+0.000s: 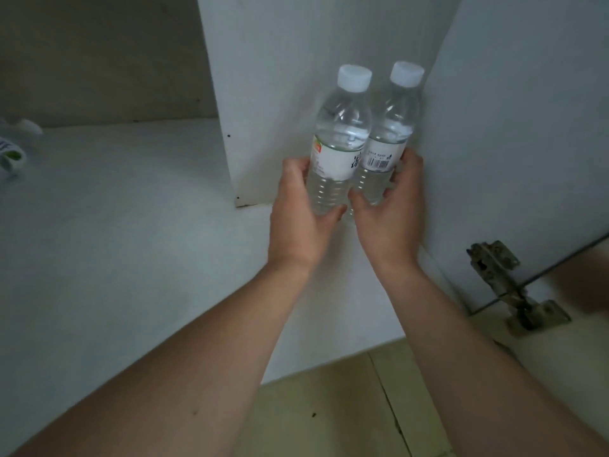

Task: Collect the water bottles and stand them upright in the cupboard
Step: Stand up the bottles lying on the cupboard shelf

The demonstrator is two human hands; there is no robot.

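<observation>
Two clear water bottles with white caps and white labels stand upright side by side on the white cupboard floor (138,232), against the inner right corner. My left hand (301,212) is wrapped around the lower half of the left bottle (339,136). Around the lower part of the right bottle (393,127), whose barcode faces me, my right hand (390,212) is closed. The bottles touch each other. A third bottle (13,150) lies on its side at the far left edge, mostly cut off.
A white vertical panel (263,94) stands behind the bottles, and the cupboard side wall (514,143) rises on the right. A rusty metal door hinge (507,285) sits at lower right. Beige floor tiles (346,407) show below the cupboard's front edge.
</observation>
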